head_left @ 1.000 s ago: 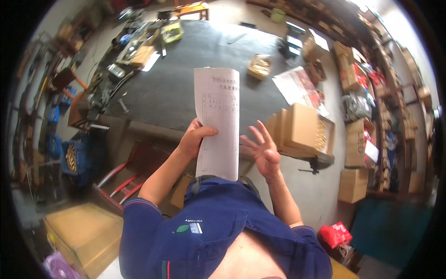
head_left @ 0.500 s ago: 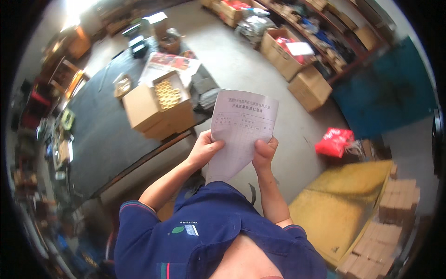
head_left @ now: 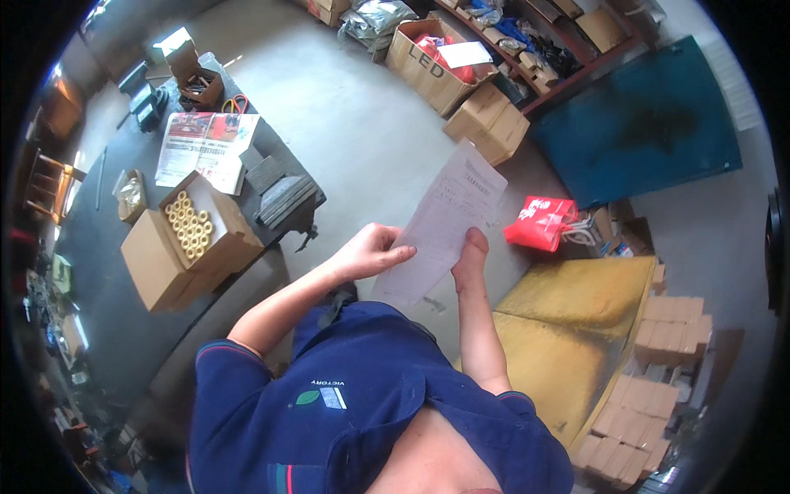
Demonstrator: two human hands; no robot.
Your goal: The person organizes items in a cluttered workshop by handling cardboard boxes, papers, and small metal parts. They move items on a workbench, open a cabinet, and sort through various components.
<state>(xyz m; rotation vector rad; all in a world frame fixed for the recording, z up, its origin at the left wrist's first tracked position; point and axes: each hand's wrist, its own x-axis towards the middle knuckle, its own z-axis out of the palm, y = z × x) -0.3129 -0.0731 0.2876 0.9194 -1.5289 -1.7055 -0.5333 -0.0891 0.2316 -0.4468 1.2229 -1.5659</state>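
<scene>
Grey concrete floor spreads through a cluttered workshop. Above it, a thin white printed paper sheet slants between both hands. The left hand clamps its left edge, thumb in front; the right hand meets its right edge, fingers hidden, so whether they pinch I cannot tell. Likely light, limp and easily creased, it suits holding by both side edges. Beyond sits a shiny red bag.

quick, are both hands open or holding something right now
Left hand: closed, holding the thin white printed paper by its left edge.
Right hand: holding the paper's right edge, fingers hidden.
</scene>
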